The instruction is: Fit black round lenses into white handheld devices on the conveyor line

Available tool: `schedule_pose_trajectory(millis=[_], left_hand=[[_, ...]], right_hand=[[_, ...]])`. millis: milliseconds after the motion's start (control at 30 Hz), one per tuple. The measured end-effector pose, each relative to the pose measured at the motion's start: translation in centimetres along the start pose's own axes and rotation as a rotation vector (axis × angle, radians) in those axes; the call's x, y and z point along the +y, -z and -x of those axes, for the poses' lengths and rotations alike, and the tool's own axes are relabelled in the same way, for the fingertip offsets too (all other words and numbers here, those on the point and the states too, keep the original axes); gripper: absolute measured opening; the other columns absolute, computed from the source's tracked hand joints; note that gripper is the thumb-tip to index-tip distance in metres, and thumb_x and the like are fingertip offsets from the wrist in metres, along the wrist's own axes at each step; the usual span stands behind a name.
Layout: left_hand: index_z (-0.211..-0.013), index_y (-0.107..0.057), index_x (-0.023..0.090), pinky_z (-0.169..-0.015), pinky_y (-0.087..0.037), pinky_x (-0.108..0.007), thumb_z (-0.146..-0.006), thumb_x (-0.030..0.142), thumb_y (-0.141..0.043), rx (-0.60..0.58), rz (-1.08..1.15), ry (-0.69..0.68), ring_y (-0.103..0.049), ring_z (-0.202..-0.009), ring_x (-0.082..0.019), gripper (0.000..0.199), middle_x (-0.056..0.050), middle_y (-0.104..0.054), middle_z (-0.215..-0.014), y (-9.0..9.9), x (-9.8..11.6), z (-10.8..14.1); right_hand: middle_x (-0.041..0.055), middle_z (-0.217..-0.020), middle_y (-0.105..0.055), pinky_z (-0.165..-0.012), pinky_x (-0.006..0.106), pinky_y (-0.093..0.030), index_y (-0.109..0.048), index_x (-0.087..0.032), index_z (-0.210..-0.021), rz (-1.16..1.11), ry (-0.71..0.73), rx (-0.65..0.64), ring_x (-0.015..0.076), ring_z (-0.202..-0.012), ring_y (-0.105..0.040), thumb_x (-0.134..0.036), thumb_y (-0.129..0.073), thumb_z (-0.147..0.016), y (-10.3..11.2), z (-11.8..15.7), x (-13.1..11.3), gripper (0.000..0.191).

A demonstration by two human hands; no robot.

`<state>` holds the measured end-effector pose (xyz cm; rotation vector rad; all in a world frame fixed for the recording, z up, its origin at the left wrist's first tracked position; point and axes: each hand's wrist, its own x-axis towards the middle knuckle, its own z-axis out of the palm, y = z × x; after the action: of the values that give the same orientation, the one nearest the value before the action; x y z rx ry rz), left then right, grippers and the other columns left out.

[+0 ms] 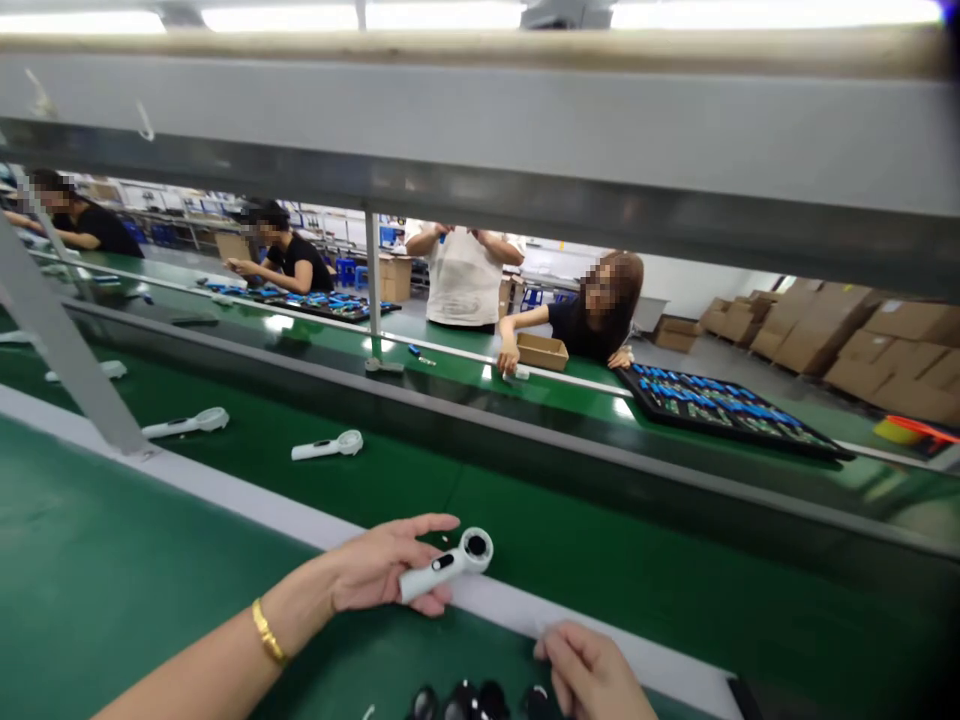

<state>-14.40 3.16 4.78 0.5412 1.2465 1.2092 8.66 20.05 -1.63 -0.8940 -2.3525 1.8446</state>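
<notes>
My left hand (386,568) holds a white ring-headed handle (442,570) over the pale edge of the conveyor, its index finger stretched out past it. The handle has a black switch on its side and a dark disc in the middle of its round head. To the right, my right hand (592,672) is closed, thumb and fingers pressed together. Whatever is in that pinch, if anything, is too small to make out. Glossy black round parts (480,700) sit between my hands at the lower edge, partly cut off.
Similar white handles (328,446) lie along the green conveyor (420,480). A slanted metal post (71,340) stands at left; a grey overhead beam (480,130) crosses above. Across the line, several co-workers sit or stand near a black tray (735,410) of blue parts and a cardboard box (543,351).
</notes>
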Motion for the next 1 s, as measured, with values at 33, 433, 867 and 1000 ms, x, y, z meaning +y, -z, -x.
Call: schedule_pose_trajectory(millis=[33, 433, 867, 1000], left_hand=[[-0.136, -0.031, 0.02, -0.076, -0.055, -0.036, -0.072, 0.022, -0.056, -0.005, 0.016, 0.038, -0.066, -0.088, -0.021, 0.069, -0.01, -0.061, -0.108, -0.9, -0.9, 0.3], [-0.132, -0.042, 0.027, -0.083, -0.049, -0.038, -0.087, 0.043, -0.047, 0.222, -0.897, -0.169, -0.06, -0.099, -0.024, 0.048, -0.006, -0.06, -0.109, -4.8, -3.1, 0.4], [-0.128, -0.041, 0.033, -0.073, -0.051, -0.033, -0.086, 0.035, -0.057, 0.329, -1.398, -0.291, -0.063, -0.085, -0.021, 0.045, -0.004, -0.051, -0.117, -7.2, -5.7, -2.2], [-0.129, -0.041, 0.032, -0.071, -0.052, -0.032, -0.086, 0.032, -0.056, 0.359, -1.46, -0.248, -0.064, -0.083, -0.021, 0.046, -0.003, -0.054, -0.115, -7.8, -5.7, -2.0]], right_hand=[[-0.0045, -0.045, -0.046, -0.045, 0.023, -0.028, -0.06, -0.016, -0.076, 0.026, 0.019, 0.02, 0.01, -0.041, -0.035, -0.061, -0.041, -0.08, -0.2, 0.3, -1.0, 0.049], [0.0004, -0.067, -0.062, -0.057, 0.026, -0.026, -0.057, -0.022, -0.071, 0.713, 0.062, 0.181, 0.0164, -0.064, -0.053, -0.029, -0.036, -0.092, -1.6, -0.3, -5.5, 0.03], [0.0067, -0.076, -0.07, -0.056, 0.03, -0.029, -0.064, -0.024, -0.078, 1.012, -0.007, 0.171, 0.0246, -0.074, -0.064, -0.029, -0.034, -0.093, -0.7, 1.1, -5.6, 0.034], [0.0115, -0.073, -0.07, -0.055, 0.031, -0.032, -0.065, -0.02, -0.084, 1.161, 0.012, 0.172, 0.0276, -0.071, -0.065, -0.023, -0.032, -0.093, -1.5, 1.1, -6.2, 0.035]])
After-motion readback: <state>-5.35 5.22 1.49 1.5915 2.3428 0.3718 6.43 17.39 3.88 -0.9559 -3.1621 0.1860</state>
